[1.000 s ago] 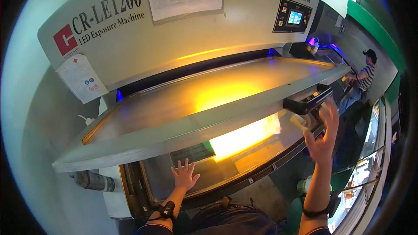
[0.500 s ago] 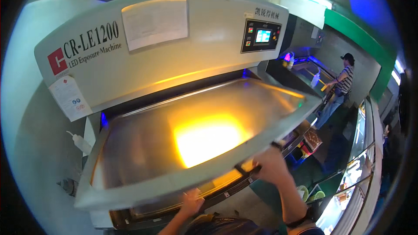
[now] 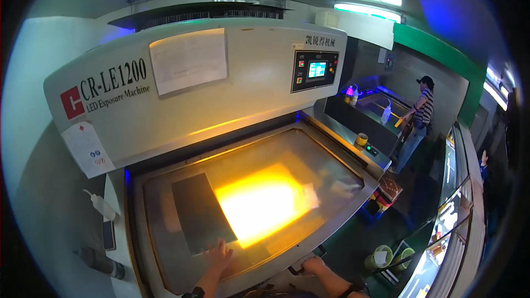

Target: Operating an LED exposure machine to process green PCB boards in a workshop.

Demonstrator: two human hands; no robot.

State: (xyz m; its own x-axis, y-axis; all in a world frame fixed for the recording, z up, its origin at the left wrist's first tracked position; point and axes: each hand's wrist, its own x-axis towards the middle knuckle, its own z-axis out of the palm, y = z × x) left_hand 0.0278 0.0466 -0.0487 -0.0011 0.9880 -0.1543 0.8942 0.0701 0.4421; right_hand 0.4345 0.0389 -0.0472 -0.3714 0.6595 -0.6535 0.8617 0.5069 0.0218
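In front of me is a big exposure machine (image 3: 237, 99) with a pale hood and a wide framed bed (image 3: 331, 160). A dark rectangular sheet (image 3: 201, 209) lies on the left half of the bed, beside a bright yellow-white glow. My left hand (image 3: 219, 256) is open, its fingers spread at the near edge of the dark sheet; whether film or glass lies between them I cannot tell. At the bed's front edge, my right hand (image 3: 313, 266) is closed round a black handle (image 3: 297, 270).
Left of the bed stand a white squeeze bottle (image 3: 100, 205) and a dark cylinder (image 3: 99, 263). A yellow tape roll (image 3: 361, 139) sits on the right ledge. Green bins (image 3: 380, 256) stand on the floor. Farther right, a person in a striped shirt (image 3: 424, 107) works at another machine.
The framed cover has come down from its tilted position and now lies flat. My left hand has moved from beneath its front edge to above the bed. My right hand has lowered with it.
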